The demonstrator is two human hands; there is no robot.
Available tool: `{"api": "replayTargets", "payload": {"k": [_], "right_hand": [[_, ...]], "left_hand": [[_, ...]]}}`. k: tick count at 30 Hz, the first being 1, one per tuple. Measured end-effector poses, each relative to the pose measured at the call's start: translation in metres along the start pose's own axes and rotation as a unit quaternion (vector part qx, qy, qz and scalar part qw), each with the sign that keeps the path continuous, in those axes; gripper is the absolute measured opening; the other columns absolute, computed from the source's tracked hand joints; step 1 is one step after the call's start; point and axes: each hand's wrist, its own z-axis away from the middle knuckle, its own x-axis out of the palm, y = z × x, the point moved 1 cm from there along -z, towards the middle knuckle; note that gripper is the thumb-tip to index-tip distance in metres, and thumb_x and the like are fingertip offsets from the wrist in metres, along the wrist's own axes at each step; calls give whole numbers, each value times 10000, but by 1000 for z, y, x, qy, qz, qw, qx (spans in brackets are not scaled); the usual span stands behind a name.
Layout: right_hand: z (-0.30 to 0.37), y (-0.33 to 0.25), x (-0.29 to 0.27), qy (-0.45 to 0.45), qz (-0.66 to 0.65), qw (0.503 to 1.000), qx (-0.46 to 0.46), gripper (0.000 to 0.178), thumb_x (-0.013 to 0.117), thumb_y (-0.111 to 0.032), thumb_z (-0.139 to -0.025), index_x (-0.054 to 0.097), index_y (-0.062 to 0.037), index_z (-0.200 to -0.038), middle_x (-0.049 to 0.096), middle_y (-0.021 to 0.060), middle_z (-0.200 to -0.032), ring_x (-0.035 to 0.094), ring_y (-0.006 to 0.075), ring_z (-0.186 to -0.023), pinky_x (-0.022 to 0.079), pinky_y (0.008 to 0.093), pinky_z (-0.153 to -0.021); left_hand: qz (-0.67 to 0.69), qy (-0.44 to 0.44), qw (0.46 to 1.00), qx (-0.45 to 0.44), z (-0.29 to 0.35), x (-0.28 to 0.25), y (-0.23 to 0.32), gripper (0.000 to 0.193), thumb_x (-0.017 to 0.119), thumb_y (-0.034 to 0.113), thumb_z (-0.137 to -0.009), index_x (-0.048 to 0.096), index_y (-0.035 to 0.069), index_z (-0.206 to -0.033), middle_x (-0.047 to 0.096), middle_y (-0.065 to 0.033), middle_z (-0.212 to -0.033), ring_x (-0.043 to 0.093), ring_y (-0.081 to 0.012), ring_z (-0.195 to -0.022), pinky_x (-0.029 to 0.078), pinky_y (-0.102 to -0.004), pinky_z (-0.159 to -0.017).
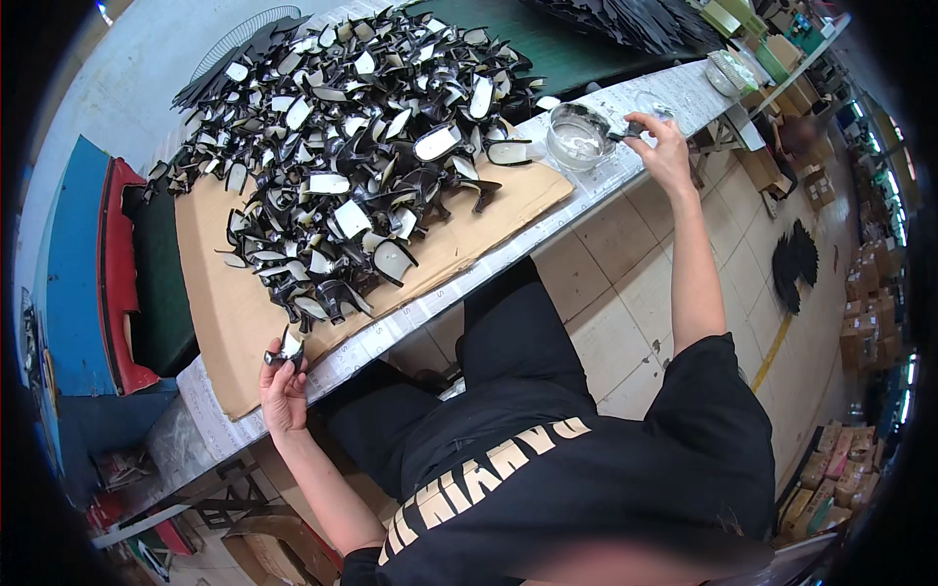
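Note:
My left hand is closed around a black shoe heel with a pale top face, held at the front edge of the cardboard. Behind it spreads a big heap of similar glossy black heels with whitish cupped faces. Over to the right, my right hand pinches a small dark brush, its tip at the rim of a clear round bowl. Whitish stuff lies in the bowl. The brush's bristles are too small to make out.
A flat cardboard sheet lies under the heap on the covered bench. A clear lidded tub stands at the far right end. Black sheet pieces are stacked behind. A red and blue panel stands at left.

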Motion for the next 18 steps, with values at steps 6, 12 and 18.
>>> {"api": "replayTargets", "payload": {"k": [6,12,18], "right_hand": [[15,12,-11,14,80,996,33,396,799,-180,-755,732,-220,-1143,698,115,-912,621,287,-896,504,378,-850],[35,-78,-13,-31,-191,980,39,300,718,-112,-871,682,-72,-1167,634,1,-889,574,101,-820,472,257,-793],[122,-265,17,-227,-553,801,-20,377,726,-8,-815,644,-33,-1181,637,35,-1016,573,118,-920,464,264,-823]], "left_hand": [[4,25,999,31,27,7,11,568,671,-64,-834,545,33,-1379,676,-115,-1138,714,-219,-902,597,-239,-703],[-77,-56,994,55,59,92,-4,709,743,-144,-716,526,-32,-1382,616,-134,-1246,652,-233,-1069,584,-336,-861],[-99,-61,984,137,74,129,-33,597,786,-115,-750,550,-30,-1291,671,-111,-1150,680,-190,-1025,557,-312,-916]]}}
